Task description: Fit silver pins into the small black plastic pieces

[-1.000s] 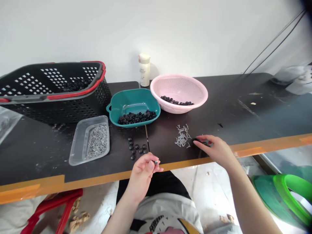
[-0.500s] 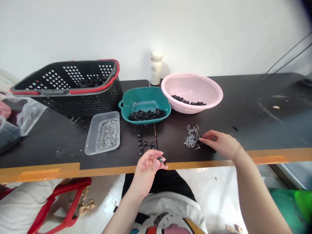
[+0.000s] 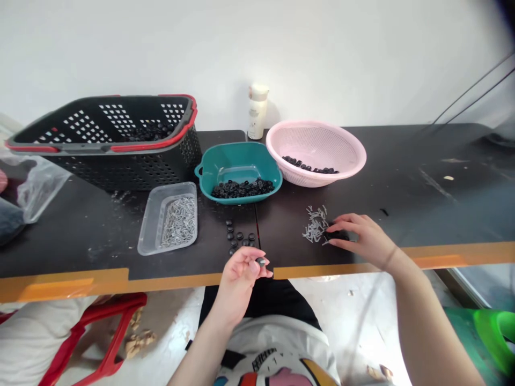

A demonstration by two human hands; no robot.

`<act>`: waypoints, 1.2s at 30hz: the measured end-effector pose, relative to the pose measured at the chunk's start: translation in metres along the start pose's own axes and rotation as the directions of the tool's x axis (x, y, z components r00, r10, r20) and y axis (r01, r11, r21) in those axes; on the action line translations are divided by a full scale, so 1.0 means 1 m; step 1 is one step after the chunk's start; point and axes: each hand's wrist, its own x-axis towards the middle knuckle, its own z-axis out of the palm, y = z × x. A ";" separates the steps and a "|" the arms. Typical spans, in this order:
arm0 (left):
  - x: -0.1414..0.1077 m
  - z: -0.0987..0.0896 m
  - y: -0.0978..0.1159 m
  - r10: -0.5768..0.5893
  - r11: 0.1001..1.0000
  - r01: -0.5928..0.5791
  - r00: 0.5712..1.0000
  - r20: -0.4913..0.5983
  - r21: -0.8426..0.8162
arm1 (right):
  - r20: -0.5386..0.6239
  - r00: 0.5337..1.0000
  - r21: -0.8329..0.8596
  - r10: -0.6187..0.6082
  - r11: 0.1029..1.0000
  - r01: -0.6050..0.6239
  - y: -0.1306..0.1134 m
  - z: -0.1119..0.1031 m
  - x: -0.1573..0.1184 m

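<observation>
My left hand [image 3: 243, 271], at the table's front edge, pinches a small black round knob-like piece [image 3: 260, 261] that shows a pale mark. Several matching black round pieces [image 3: 240, 236] lie loose on the table just beyond it. My right hand [image 3: 364, 238] is low over the tabletop, thumb and fingers apart, beside a small heap of silver screws [image 3: 316, 222]. Something dark [image 3: 340, 235] lies beneath its fingers; I cannot make out what it is. A clear plastic tub [image 3: 147, 236] on the left holds many more screws.
A teal basin [image 3: 207, 161] and a pink colander [image 3: 354, 153] hold black pieces, as does a black basket [image 3: 132, 174] with a red-trimmed rim. A white bottle [image 3: 257, 112] stands by the wall. Orange tape [image 3: 169, 281] runs along the table's front edge. A red stool [image 3: 116, 332] is below left.
My right thumb and fingers have spread apart beside the screws. My left hand keeps its pinch on the black piece, and the whole view has shifted slightly.
</observation>
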 end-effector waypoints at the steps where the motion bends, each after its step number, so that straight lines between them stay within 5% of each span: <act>1: 0.000 0.000 0.000 0.000 1.000 0.000 1.000 -0.005 0.002 | -0.029 1.000 0.005 -0.003 1.000 0.003 -0.004 0.000 0.001; 7: 0.000 0.000 0.002 0.070 0.996 -0.071 0.997 0.013 0.047 | -0.060 0.997 0.369 0.055 0.929 -0.029 -0.064 -0.017 -0.002; 10: -0.002 0.006 0.007 0.122 0.987 -0.129 0.990 0.078 0.091 | -0.051 0.994 0.551 -0.093 0.828 0.106 -0.103 -0.022 -0.003; 15: -0.009 0.021 0.020 0.208 0.959 -0.232 0.966 0.151 0.162 | -0.208 0.931 0.582 -0.298 0.728 0.363 -0.142 -0.025 0.003; 20: -0.015 0.028 0.028 0.293 0.893 -0.331 0.942 0.165 0.304 | -0.204 0.926 0.655 -0.318 0.659 0.370 -0.152 -0.023 0.005; 32: -0.020 0.031 0.029 0.282 0.888 -0.292 0.956 0.082 0.356 | -0.203 0.942 0.751 -0.268 0.575 0.325 -0.158 -0.017 0.004; 36: -0.019 0.030 0.030 0.270 0.899 -0.279 0.960 0.076 0.338 | -0.245 0.909 0.735 -0.338 0.546 0.401 -0.160 -0.020 0.008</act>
